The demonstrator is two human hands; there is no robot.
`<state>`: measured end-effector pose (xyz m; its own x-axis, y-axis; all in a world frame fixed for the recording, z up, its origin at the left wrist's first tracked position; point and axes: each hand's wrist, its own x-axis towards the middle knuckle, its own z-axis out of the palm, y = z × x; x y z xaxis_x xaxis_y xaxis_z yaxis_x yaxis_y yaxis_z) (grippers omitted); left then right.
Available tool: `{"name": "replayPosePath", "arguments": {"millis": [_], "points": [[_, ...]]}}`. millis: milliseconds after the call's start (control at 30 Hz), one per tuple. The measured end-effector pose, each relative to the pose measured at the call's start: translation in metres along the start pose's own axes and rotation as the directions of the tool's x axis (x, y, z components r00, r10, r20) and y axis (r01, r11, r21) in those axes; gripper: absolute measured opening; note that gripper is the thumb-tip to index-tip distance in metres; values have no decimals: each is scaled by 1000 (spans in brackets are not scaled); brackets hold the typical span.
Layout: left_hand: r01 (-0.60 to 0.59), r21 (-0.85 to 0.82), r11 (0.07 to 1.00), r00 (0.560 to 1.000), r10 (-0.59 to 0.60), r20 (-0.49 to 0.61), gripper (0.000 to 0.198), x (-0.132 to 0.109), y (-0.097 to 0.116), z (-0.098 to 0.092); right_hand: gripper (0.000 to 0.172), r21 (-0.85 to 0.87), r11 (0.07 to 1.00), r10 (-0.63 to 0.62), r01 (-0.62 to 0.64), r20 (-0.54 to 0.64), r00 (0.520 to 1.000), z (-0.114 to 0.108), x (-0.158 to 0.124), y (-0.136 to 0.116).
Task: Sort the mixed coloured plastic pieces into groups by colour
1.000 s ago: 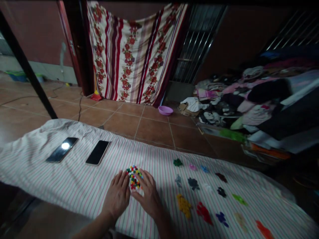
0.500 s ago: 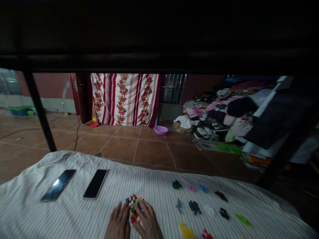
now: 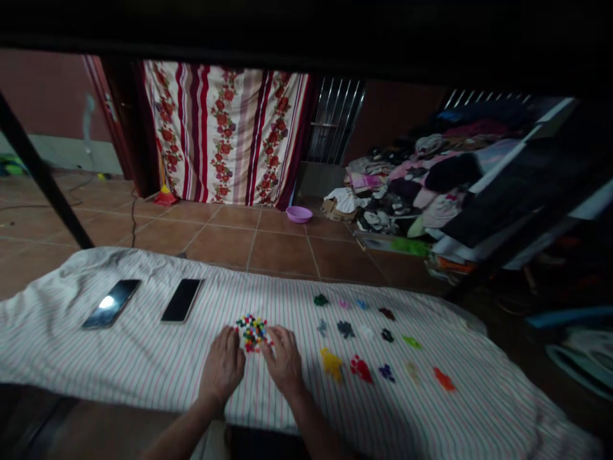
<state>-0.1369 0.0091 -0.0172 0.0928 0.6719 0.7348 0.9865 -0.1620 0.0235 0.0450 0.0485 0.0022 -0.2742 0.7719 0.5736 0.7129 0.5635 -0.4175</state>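
Mixed pile (image 3: pixel 252 333): one, of small many-coloured pieces, on the striped cloth (image 3: pixel 186 364), between the hands; colours as yet unseparated. Left hand (image 3: pixel 223 359): at the pile's left edge, fingers together and bent; whether it grips a piece, cannot tell. Right hand (image 3: pixel 284 359): at the right edge, fingers loosely bent; any held piece likewise cannot be told. Single-colour heaps: set apart at right, including green heap (image 3: pixel 320 299), far; yellow heap (image 3: pixel 331 365), near. Progress, as judged: many colours grouped; the mixed pile left.
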Motion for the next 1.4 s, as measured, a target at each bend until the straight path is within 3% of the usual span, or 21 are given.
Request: {"name": "replayPosePath", "arguments": {"millis": [100, 267, 367, 500, 633, 867, 1067, 1200, 1400], "points": [[50, -47, 998, 992, -44, 118, 28, 2, 1, -5, 39, -30, 995, 97, -96, 13, 995, 1, -6, 2], [78, -57, 995, 969, -62, 237, 30, 5, 1, -9, 36, -61, 992, 115, -110, 88, 989, 8, -7, 5], [74, -64, 995, 957, -53, 285, 36, 6, 1, -12, 29, 37, 986, 155, -163, 155, 976, 4, -2, 5], [76, -113, 991, 937, -32, 347, 40, 8, 0, -16, 32, 258, 942, 151, -216, 251, 956, -2, 5, 8], [89, -127, 988, 919, -32, 393, 39, 9, 0, -18, 34, 326, 913, 155, -246, 281, 947, -2, 13, 13], [130, -131, 983, 931, -76, 356, 34, 11, 0, -19, 26, 157, 928, 269, -337, 341, 901, 5, 45, 10], [139, -134, 981, 919, -78, 387, 29, 15, 2, -23, 18, 61, 974, 172, -219, 437, 883, 14, 59, -12], [151, -121, 981, 911, -91, 403, 29, 16, 3, -24, 16, -29, 977, 199, -212, 491, 848, 18, 63, -21], [180, -141, 973, 899, -105, 424, 30, 16, 2, -24, 15, 7, 975, 197, -224, 448, 872, 17, 55, -9]]}}
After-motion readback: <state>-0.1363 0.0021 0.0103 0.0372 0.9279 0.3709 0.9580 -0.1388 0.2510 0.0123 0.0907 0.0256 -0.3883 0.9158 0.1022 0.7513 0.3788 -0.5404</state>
